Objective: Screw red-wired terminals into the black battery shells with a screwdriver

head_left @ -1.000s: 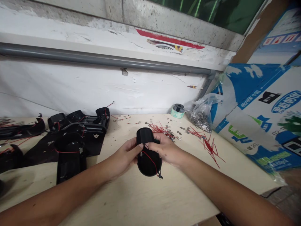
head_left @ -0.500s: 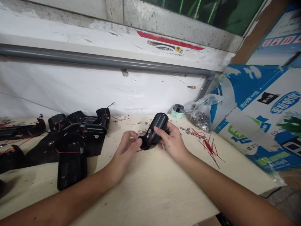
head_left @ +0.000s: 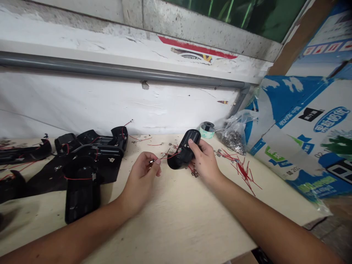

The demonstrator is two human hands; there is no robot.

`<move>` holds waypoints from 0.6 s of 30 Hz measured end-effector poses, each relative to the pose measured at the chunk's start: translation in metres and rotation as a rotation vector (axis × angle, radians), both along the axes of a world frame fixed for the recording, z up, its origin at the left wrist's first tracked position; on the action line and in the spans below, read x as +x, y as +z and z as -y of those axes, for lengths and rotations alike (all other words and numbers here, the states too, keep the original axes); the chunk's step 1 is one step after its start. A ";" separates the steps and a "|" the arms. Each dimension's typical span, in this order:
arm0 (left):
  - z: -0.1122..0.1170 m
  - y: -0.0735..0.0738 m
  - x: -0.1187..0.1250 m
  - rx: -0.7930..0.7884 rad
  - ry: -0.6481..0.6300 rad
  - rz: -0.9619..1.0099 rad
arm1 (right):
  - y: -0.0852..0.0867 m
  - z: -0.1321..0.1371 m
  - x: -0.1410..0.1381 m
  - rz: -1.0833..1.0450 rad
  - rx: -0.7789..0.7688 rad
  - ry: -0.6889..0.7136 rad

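Left of the held shell lie more shells; behind it, the wall; behind and right, roll and bag; right, wires, then box.

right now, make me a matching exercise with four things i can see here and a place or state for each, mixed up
1. black housing
2. clear plastic bag
3. red wire bundle
4. grey pipe

A. runs along the white wall
B. spread loosely on the tabletop
C. contains small metal parts
D. held in the fingers of the right hand

Pairs: 1-D, 2-C, 3-B, 4-A
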State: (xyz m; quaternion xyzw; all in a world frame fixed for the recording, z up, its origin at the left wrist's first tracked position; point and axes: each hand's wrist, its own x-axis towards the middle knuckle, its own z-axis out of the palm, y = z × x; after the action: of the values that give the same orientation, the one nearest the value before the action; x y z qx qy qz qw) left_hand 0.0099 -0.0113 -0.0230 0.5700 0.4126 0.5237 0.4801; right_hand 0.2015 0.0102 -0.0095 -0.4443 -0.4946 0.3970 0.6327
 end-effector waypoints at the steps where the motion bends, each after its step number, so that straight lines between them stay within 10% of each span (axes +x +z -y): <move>1: -0.001 -0.001 0.000 -0.002 0.014 0.007 | -0.001 -0.001 0.001 -0.011 -0.017 -0.002; 18: -0.004 -0.002 0.001 -0.091 -0.034 -0.120 | 0.006 -0.002 0.002 -0.302 -0.123 0.066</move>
State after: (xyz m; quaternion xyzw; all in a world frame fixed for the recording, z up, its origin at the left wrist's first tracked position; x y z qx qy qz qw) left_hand 0.0111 -0.0068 -0.0254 0.5849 0.4543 0.4612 0.4888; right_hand 0.2038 0.0127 -0.0040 -0.4011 -0.3831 0.5093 0.6580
